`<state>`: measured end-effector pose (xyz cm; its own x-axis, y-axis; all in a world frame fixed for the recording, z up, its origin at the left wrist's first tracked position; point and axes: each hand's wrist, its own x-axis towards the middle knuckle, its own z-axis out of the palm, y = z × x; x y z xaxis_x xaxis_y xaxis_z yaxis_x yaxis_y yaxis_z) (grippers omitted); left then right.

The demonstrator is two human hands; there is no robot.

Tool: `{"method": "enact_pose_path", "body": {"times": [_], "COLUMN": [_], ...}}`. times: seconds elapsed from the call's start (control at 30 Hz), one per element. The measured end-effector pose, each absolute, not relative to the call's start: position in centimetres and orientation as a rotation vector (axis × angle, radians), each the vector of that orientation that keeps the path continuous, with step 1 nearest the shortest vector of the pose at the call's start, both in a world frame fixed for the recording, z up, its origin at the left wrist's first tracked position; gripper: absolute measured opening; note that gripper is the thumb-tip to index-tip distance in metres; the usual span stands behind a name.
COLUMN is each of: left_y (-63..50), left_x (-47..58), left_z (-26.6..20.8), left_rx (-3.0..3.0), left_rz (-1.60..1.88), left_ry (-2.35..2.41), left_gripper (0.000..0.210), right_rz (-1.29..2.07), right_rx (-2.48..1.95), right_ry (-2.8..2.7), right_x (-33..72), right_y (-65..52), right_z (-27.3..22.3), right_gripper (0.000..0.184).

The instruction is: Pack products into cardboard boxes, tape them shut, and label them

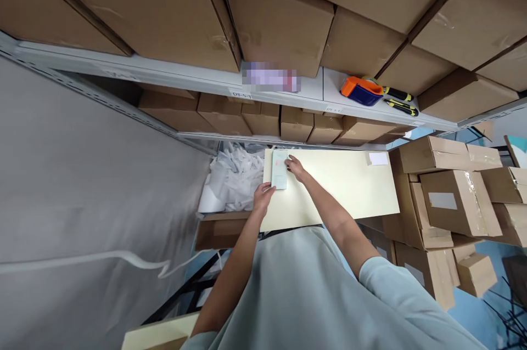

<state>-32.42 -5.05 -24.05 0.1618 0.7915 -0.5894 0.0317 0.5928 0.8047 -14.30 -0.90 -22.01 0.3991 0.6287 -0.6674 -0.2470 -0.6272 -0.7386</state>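
Your left hand (263,196): over the table's (341,182) left end, fingers part-curled and touching the near left corner of the pale green box; can't really tell if you've got a proper grip.
Your right hand (294,167): over the table too, fingers bent in, tips at the box's right edge, same deal on the grip.
Pale green box (279,174): at the table's left end, between your hands, longer side running away from you; can't tell if it's flat down or a bit raised.
White paper slip (377,159): on the table's far right corner.
White scraps (242,174): big heap just left of the table.
Shelf (317,86): past the table's far edge, orange-and-blue tool (362,91) sitting on it.
Cartons (457,202): stacked right of the table, kinda messy tbh.
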Motion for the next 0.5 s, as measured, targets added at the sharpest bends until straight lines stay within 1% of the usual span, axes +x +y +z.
{"method": "enact_pose_path", "body": {"times": [0.17,0.23,0.27,0.33,0.4,0.5], "left_y": [-4.8,-5.5,-6.2,-7.8,-9.8,-12.7], "left_x": [-31.7,-31.4,-31.2,-30.6,-29.7,-27.6], "left_z": [-20.9,-18.6,-17.3,-14.3,-11.1,-6.8], "left_rx": [0.806,0.808,0.81,0.819,0.862,0.888], "left_rz": [0.772,0.806,0.821,0.851,0.88,0.923], "left_ry": [1.355,1.299,1.265,1.198,1.091,1.05], "left_gripper": [0.042,0.047,0.049,0.051,0.048,0.046], "right_rz": [1.314,1.332,1.339,1.303,1.225,1.109], "right_rx": [-1.814,-1.756,-1.711,-1.583,-1.509,-1.452], "right_ry": [-0.463,-0.557,-0.627,-0.84,-1.013,-1.17], "right_x": [-13.0,-12.3,-11.9,-11.0,-10.1,-8.5], "right_y": [-3.6,-5.8,-7.1,-10.0,-12.8,-16.2], "right_z": [-19.0,-16.9,-15.5,-12.3,-8.8,-4.3], "right_gripper": [0.016,0.011,0.011,0.018,0.024,0.025]}}
